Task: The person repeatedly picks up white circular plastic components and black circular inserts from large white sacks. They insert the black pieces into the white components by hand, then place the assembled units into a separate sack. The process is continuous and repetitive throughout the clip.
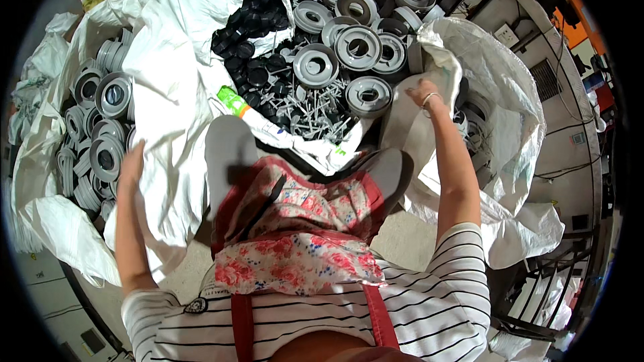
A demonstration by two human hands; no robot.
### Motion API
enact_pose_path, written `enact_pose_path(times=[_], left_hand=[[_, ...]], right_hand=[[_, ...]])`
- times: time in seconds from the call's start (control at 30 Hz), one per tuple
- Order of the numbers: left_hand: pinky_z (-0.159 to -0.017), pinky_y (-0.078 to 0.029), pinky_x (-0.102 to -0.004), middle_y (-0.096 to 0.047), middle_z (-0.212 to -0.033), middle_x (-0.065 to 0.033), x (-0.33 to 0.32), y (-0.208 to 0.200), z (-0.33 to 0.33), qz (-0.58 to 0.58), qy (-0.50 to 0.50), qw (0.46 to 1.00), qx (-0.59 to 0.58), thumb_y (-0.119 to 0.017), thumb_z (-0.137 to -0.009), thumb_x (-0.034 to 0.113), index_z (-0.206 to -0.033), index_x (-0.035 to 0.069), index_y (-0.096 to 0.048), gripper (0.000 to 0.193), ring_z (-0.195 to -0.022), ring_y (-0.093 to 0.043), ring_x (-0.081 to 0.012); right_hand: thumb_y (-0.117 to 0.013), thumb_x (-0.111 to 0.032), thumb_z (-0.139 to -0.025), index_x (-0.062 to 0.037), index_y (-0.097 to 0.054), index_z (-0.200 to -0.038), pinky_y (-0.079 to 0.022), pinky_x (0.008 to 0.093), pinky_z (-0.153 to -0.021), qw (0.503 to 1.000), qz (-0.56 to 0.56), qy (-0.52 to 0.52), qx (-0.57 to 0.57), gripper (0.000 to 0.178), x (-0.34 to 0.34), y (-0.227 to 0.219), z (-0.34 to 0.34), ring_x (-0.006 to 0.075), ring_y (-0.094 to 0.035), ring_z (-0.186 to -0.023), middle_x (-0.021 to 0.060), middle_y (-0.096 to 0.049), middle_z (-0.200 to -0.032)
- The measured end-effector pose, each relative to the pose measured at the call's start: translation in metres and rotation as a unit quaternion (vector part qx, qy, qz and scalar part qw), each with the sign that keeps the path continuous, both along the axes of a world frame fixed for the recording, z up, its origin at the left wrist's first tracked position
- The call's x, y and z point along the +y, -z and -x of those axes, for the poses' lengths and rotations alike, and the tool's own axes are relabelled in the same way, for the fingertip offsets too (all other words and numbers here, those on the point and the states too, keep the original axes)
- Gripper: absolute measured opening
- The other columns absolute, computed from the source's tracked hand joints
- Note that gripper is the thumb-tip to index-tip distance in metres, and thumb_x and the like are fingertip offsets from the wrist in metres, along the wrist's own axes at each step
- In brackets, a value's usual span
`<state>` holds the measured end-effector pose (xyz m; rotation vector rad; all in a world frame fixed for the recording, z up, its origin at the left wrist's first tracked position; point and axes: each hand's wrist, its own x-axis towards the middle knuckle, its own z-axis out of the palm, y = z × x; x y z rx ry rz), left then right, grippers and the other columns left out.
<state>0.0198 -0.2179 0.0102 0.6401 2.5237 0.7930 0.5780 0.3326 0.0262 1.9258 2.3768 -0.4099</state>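
Observation:
My left hand [132, 164] is at the inner edge of a white woven sack [168, 74] on the left, beside the grey round plastic parts inside it. Motion smears its fingers, so their hold cannot be made out. Closed on the rim of the right-hand white sack [500, 60] is my right hand [424, 92], with a light band at the wrist. More grey ring-shaped parts lie inside that sack, partly hidden by its folds. Between the two sacks, grey flanged discs [357, 47] are heaped close to my right hand.
Black caps [258, 75] and grey stemmed pieces [315, 108] lie on spread sacking ahead of my knees. A flower-patterned apron [298, 255] covers my lap. At the far right stand a wall with a vent [545, 79], cables and a dark metal rack [537, 302].

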Motion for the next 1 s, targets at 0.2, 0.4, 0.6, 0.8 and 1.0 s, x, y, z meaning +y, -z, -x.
enact_pose_path(times=[0.2, 0.4, 0.6, 0.8, 1.0], left_hand=[[-0.112, -0.005, -0.0412, -0.018, -0.149, -0.0192, -0.005, 0.090, -0.103, 0.073, -0.013, 0.996, -0.055, -0.035, -0.094, 0.046, -0.142, 0.005, -0.027, 0.063, -0.139, -0.006, -0.0365], [-0.113, -0.007, -0.0400, -0.011, -0.152, -0.0137, 0.005, 0.136, -0.097, 0.093, -0.120, 0.988, -0.036, -0.035, -0.098, 0.033, -0.142, 0.002, -0.023, 0.055, -0.140, 0.001, -0.0349], [-0.111, -0.014, -0.0374, -0.005, -0.154, -0.0060, -0.003, 0.202, -0.077, 0.059, -0.164, 0.985, 0.008, -0.026, -0.098, 0.025, -0.144, 0.005, -0.020, 0.051, -0.140, 0.002, -0.0348], [-0.109, -0.018, -0.0344, -0.031, -0.145, -0.0111, 0.012, 0.144, -0.089, -0.261, -0.292, 0.911, -0.126, -0.042, -0.095, 0.033, -0.138, 0.002, -0.034, 0.054, -0.136, -0.018, -0.0246], [-0.082, -0.043, -0.0267, -0.063, -0.096, -0.0084, 0.042, 0.075, -0.075, -0.283, -0.413, 0.849, 0.169, -0.063, -0.087, 0.019, -0.098, -0.004, -0.062, 0.026, -0.087, -0.056, -0.0155]], right_hand=[[-0.056, -0.057, -0.080, 0.0113, -0.059, -0.101, -0.046, 0.0441, -0.085, 0.980, 0.038, 0.144, 0.128, 0.071, 0.083, 0.040, 0.060, 0.0406, -0.057, -0.103, 0.0279, -0.062, -0.099], [-0.066, -0.059, -0.069, 0.0105, -0.044, -0.125, -0.040, 0.0368, -0.098, 0.986, 0.010, 0.164, -0.010, 0.091, 0.183, 0.064, 0.059, 0.0390, -0.055, -0.109, 0.0290, -0.054, -0.119], [-0.075, -0.040, -0.067, 0.0066, -0.044, -0.117, -0.045, 0.0395, -0.092, 0.993, -0.068, 0.093, -0.007, 0.075, 0.152, 0.027, 0.082, 0.0363, -0.058, -0.105, 0.0268, -0.058, -0.111], [-0.077, -0.048, -0.064, 0.0114, -0.042, -0.120, -0.046, 0.0402, -0.089, 0.972, -0.193, 0.083, 0.103, 0.089, 0.207, 0.006, 0.097, 0.0364, -0.057, -0.105, 0.0251, -0.057, -0.114], [-0.081, -0.047, -0.062, 0.0126, -0.053, -0.114, -0.047, 0.0350, -0.086, 0.995, 0.078, -0.025, -0.056, 0.083, 0.261, 0.084, 0.044, 0.0284, -0.060, -0.102, 0.0208, -0.062, -0.106]])
